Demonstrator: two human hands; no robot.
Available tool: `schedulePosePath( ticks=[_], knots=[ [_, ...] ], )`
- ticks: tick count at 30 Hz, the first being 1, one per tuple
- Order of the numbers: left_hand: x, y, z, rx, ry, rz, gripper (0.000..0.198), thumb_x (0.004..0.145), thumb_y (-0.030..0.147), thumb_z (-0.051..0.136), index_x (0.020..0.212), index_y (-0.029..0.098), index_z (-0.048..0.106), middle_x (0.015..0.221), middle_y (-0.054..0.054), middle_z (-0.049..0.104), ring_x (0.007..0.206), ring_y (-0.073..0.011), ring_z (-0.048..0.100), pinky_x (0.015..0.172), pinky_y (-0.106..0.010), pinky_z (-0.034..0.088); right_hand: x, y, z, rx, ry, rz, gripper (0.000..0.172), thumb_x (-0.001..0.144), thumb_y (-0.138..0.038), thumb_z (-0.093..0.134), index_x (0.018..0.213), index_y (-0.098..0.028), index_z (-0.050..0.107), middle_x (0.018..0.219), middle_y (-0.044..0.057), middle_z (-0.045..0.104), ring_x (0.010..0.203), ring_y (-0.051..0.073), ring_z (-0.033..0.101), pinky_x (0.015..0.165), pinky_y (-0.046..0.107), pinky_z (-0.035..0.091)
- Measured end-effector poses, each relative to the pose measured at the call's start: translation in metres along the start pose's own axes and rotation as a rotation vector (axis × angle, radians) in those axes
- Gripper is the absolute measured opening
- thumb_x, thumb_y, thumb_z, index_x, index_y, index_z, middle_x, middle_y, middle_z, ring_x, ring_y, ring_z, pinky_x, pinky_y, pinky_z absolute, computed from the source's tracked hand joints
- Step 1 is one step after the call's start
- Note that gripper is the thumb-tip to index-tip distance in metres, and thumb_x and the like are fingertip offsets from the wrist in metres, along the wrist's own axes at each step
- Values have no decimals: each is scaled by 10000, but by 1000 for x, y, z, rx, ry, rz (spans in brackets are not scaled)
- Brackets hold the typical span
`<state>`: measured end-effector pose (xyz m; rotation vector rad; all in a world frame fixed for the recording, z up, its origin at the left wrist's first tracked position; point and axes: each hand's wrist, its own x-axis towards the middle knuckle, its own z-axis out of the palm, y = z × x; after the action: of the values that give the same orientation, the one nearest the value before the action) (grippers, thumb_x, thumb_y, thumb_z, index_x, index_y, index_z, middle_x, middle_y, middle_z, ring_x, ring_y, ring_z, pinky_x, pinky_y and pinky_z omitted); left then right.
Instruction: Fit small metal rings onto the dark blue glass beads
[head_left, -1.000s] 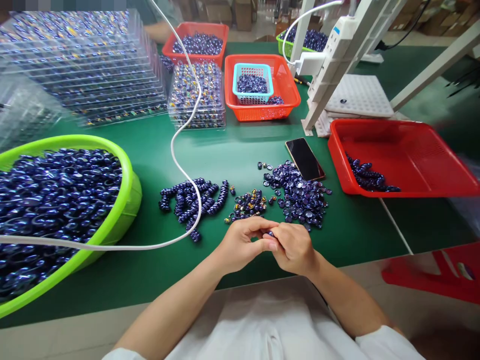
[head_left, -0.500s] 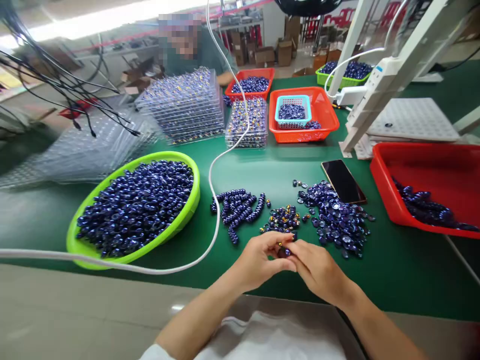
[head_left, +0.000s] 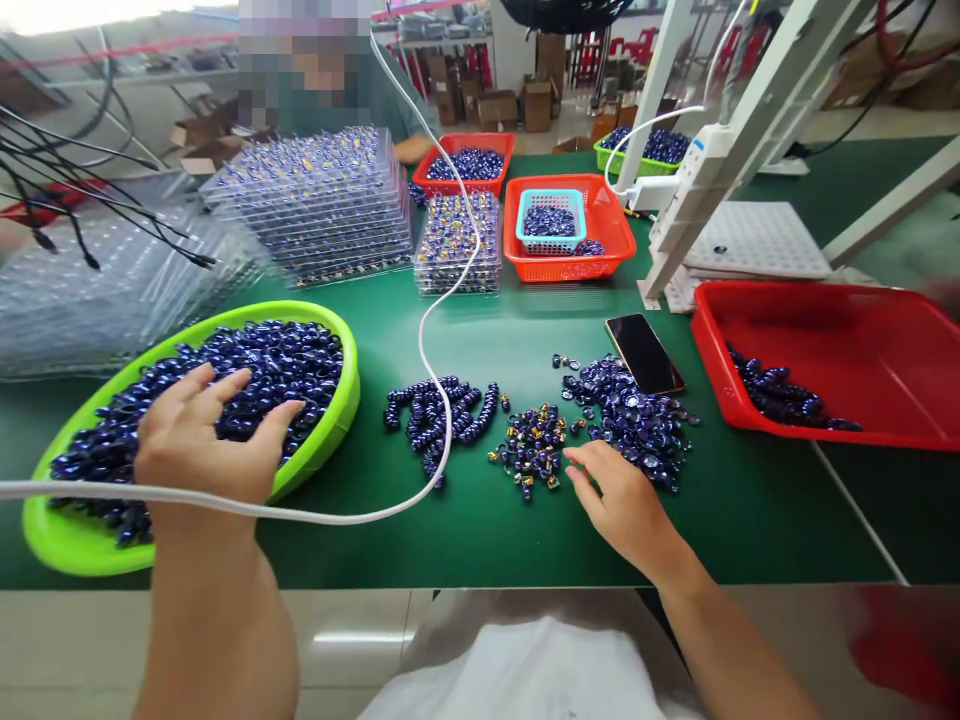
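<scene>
My left hand [head_left: 210,440] hovers over the lime-green basin [head_left: 349,400], its thumb and fingers spread above a heap of shiny dark-blue ring-shaped pieces [head_left: 300,350]. I see nothing held in it. At the right edge of a small pile of blue-and-gold parts [head_left: 534,440], my right hand [head_left: 619,500] rests low, thumb and forefinger slightly apart, with nothing visible between them. Just beyond that hand lies a pile of loose dark-blue discs [head_left: 637,420]. Stacked rows of blue rings [head_left: 450,415] sit left of the gold parts.
A white cable [head_left: 420,505] loops across the workspace, passing over my left wrist. A phone [head_left: 645,352] lies behind the discs. On the right stands a red tray [head_left: 862,370]. Clear stacked trays [head_left: 322,210] and an orange basket [head_left: 622,240] stand farther back; a person sits opposite.
My hands were together in front of the gold parts around a small dark piece. Now they are apart: the left has swung left over the basin, the right is beside the gold parts.
</scene>
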<state>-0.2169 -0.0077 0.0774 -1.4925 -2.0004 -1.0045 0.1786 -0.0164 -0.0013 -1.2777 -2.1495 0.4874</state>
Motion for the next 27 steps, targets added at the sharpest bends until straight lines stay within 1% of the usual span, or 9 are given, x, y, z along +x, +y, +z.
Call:
schedulePosePath(
  ticks=[2,3,6,9,14,18,22,24,27],
  knots=[
    [-13,22,5,-70,-9,95,485,682,290,844,1132,181,699,1310,-77,655,1191,-320,608,1049,-522,458,2,-3,8,-119,-52,0,250,946,-156,488,1166,-184,603,1014,104,668,914,246,656,746,371,557],
    [-23,37,8,-134,-59,138,445,724,270,815,1144,188,690,1300,-75,659,1173,-299,621,1035,-504,477,4,-4,11,-168,-72,2,246,940,-155,494,1160,-177,603,1019,111,663,917,255,651,738,377,554],
    [-57,86,15,-451,-331,243,295,825,224,720,1116,200,683,1222,-83,680,1113,-245,654,1016,-456,506,8,-5,16,-195,-90,16,151,922,-135,505,994,-180,630,947,97,655,865,247,637,716,364,531],
    [-86,127,23,-686,-609,337,297,875,204,655,1172,215,649,1182,-104,688,1111,-239,647,955,-436,548,10,-4,9,-21,-68,85,124,913,-132,512,874,-200,608,887,59,639,828,209,621,721,328,502],
    [-102,167,38,-890,-823,336,333,876,199,651,1208,187,631,1186,-129,681,1118,-246,623,944,-449,540,4,0,-14,448,-52,294,65,918,-248,570,929,-226,630,892,17,653,804,167,621,706,283,490],
    [-99,186,46,-978,-1008,191,226,860,201,663,1081,178,702,1012,-94,736,957,-226,664,852,-404,543,-1,7,-18,758,-35,394,118,894,-328,631,943,-222,648,915,24,671,832,168,635,747,286,507],
    [-101,191,52,-1081,-1172,-43,157,832,266,700,957,178,739,905,-62,746,827,-188,660,780,-338,522,-3,11,-17,903,-27,417,92,892,-305,629,903,-214,645,824,8,651,765,147,637,717,273,522],
    [-104,189,56,-1178,-1261,-183,194,804,307,732,941,171,743,890,-60,745,805,-177,652,756,-316,518,-3,10,-18,887,-6,350,98,906,-259,588,980,-228,645,907,22,653,828,157,644,744,287,531],
    [-108,185,60,-1371,-1400,-434,229,756,310,778,922,156,747,874,-54,744,783,-157,650,738,-286,519,-5,5,-20,727,-6,155,360,881,-177,579,1225,-279,603,1208,63,587,1052,198,608,843,332,526]
  ],
)
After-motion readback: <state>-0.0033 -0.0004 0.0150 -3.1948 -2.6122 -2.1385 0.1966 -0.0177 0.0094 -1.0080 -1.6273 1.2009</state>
